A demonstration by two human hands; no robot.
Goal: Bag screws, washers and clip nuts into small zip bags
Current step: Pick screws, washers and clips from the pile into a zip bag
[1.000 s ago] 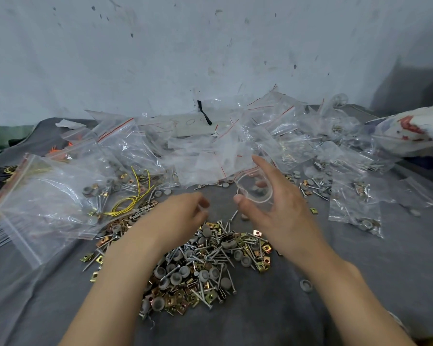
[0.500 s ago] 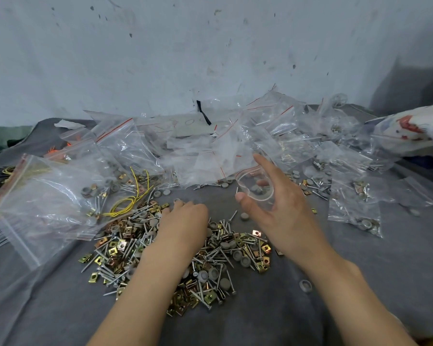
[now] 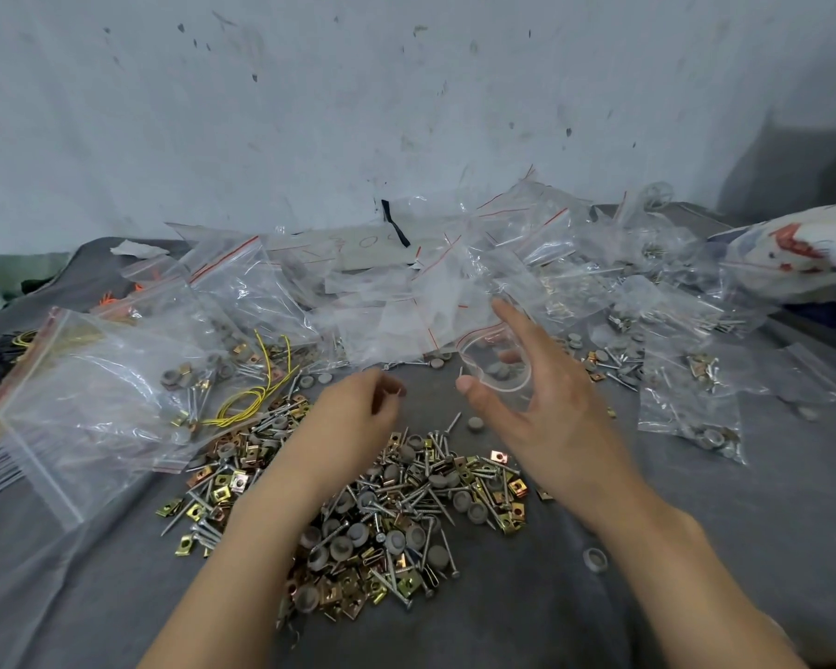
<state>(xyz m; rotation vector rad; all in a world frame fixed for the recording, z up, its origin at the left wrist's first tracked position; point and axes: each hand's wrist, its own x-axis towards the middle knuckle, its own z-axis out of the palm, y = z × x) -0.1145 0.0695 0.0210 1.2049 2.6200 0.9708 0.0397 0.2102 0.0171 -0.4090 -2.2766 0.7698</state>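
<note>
My right hand (image 3: 546, 412) grips the small zip bag (image 3: 495, 379) with its mouth open, just beyond the loose pile (image 3: 397, 504). A few grey washers seem to be inside. My left hand (image 3: 358, 412) is at the pile's far edge, fingers pinched – can't tell if it holds a piece. Filled bags (image 3: 686, 417) lie right of the pile – plenty of hardware left to bag.

Left hand (image 3: 358, 410) curled, tips pinched together, right hand (image 3: 539, 417) raised, gripping zip bag (image 3: 493, 374) rim
</note>
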